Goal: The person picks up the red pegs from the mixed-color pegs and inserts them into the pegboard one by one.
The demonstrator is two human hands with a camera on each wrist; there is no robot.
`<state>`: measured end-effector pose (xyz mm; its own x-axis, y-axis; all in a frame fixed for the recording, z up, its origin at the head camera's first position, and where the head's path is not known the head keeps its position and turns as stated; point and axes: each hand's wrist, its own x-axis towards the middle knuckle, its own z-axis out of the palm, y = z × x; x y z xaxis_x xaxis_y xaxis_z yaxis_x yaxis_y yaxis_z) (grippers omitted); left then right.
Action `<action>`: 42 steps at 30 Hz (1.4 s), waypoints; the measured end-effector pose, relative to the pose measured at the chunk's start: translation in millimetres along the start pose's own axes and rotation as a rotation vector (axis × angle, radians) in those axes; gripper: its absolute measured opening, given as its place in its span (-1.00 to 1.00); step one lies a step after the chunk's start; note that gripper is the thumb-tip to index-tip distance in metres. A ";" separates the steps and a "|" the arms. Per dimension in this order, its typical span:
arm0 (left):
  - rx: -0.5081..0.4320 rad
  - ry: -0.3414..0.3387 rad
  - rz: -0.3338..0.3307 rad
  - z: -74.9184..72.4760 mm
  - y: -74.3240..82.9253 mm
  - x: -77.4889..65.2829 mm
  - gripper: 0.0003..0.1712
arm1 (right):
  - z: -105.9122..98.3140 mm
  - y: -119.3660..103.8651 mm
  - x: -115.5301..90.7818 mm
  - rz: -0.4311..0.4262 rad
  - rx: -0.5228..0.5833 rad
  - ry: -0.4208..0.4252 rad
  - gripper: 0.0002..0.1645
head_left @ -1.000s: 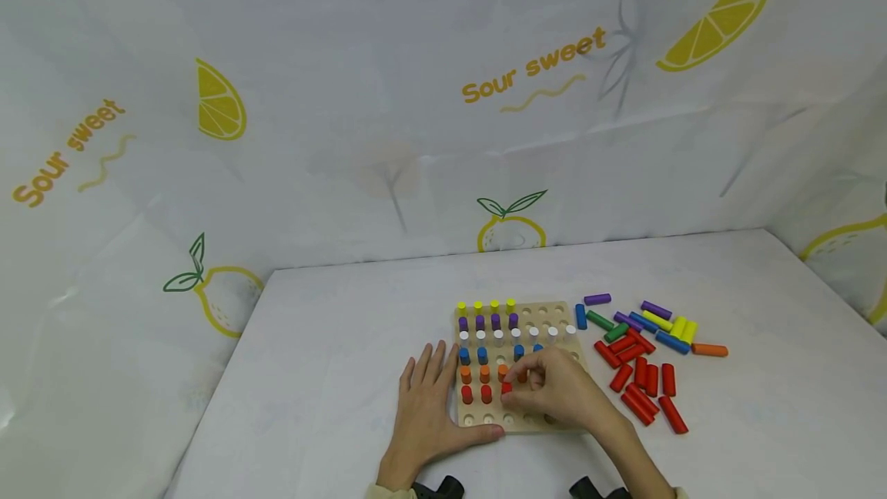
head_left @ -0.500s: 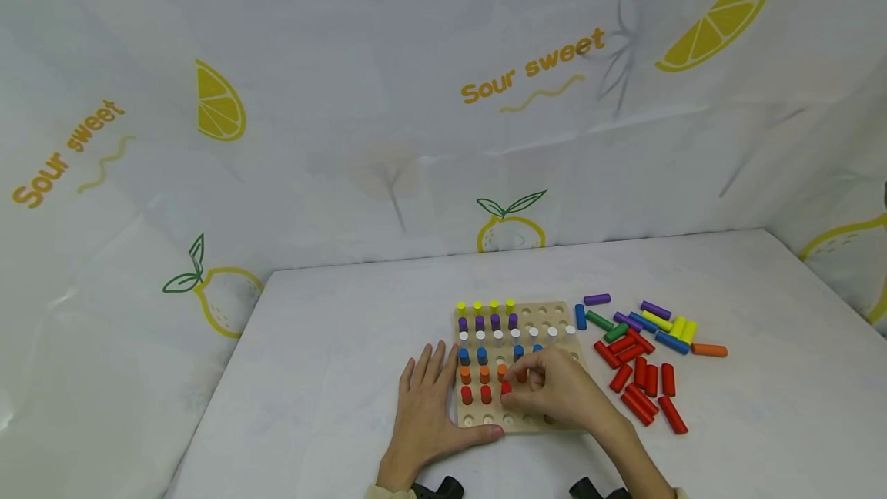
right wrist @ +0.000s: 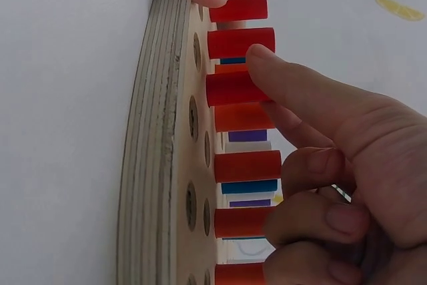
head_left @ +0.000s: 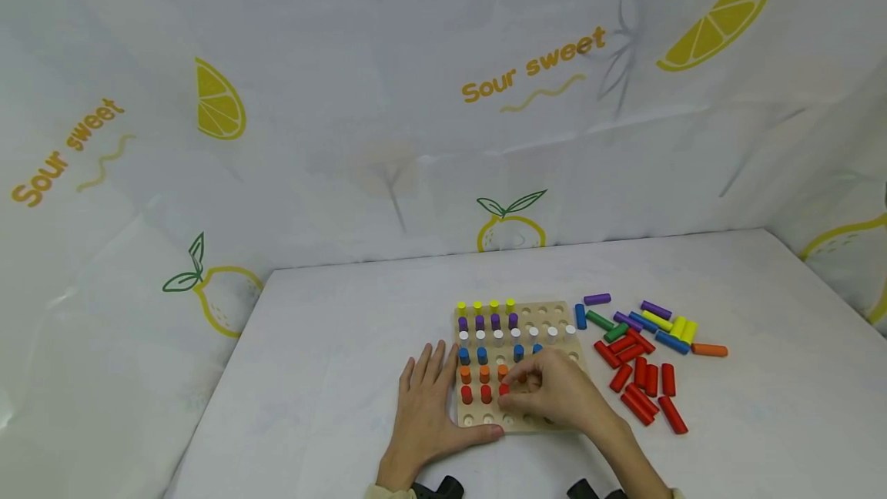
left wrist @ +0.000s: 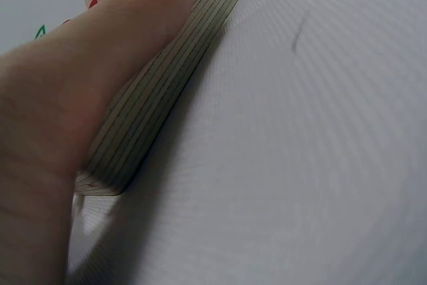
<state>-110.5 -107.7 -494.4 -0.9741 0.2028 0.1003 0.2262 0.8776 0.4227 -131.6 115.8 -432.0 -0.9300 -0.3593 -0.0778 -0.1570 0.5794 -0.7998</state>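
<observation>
The right hand (head_left: 557,387) pinches 1 red peg (right wrist: 227,90) between thumb and forefinger, its other fingers curled in toward the palm. The peg stands at the fingertips, on the left side of that hand, over the board (right wrist: 150,145). Its long axis runs about square to the board's face, the free end pointing up, nearly parallel to the 2 standing red pegs (head_left: 487,395) just beyond the fingertips to the left. Whether it is fully seated cannot be told.

The left hand (head_left: 424,410) lies palm down, fingers straight and thumb spread wide — forefinger along the board's left edge, thumb at its near edge. Bare holes (head_left: 488,420) form the row between the pinched peg and that near edge. Orange pegs (head_left: 484,374) stand close behind the pinching fingers, leaving little room on the far side.

A strip of white table (head_left: 333,376) shows between the right hand and the loose red pegs (head_left: 652,380) to its right; more stretches out left of the left hand.

Against the frame from 1.0 s ago, the right hand and its peg sit slightly farther left — the left hand looks unmoved.
</observation>
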 end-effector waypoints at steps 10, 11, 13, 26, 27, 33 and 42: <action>-0.014 0.002 0.002 -1.0 0.5 -0.9 0.49 | -8.0 -0.8 -3.7 -0.007 0.027 -0.015 -0.76; -0.015 0.005 0.003 -1.0 0.5 -0.9 0.48 | -9.9 -1.0 -4.1 -0.009 0.032 -0.015 -0.76; -0.018 0.008 0.004 -1.2 0.7 -1.0 0.49 | -14.3 -1.0 -5.1 -0.036 0.045 -0.010 -0.74; -0.008 0.004 0.000 0.5 -0.3 -0.7 0.48 | -42.2 4.8 -12.9 -0.003 -0.003 0.115 -0.69; -0.006 0.006 0.001 0.7 -0.4 -0.7 0.48 | -44.8 6.1 -13.6 0.010 0.000 0.124 -0.68; -0.007 0.014 0.004 1.5 -0.8 -0.8 0.47 | -59.6 14.9 -18.5 0.054 -0.016 0.179 -0.63; -0.011 0.018 0.004 1.1 0.0 -1.2 0.47 | -75.7 30.2 -23.6 0.131 -0.061 0.232 -0.56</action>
<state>-109.3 -107.4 -495.5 -0.9730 0.1983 0.1181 0.2301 0.8722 0.4317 -139.6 197.2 -409.2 -0.9939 -0.1049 -0.0340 -0.0434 0.6552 -0.7543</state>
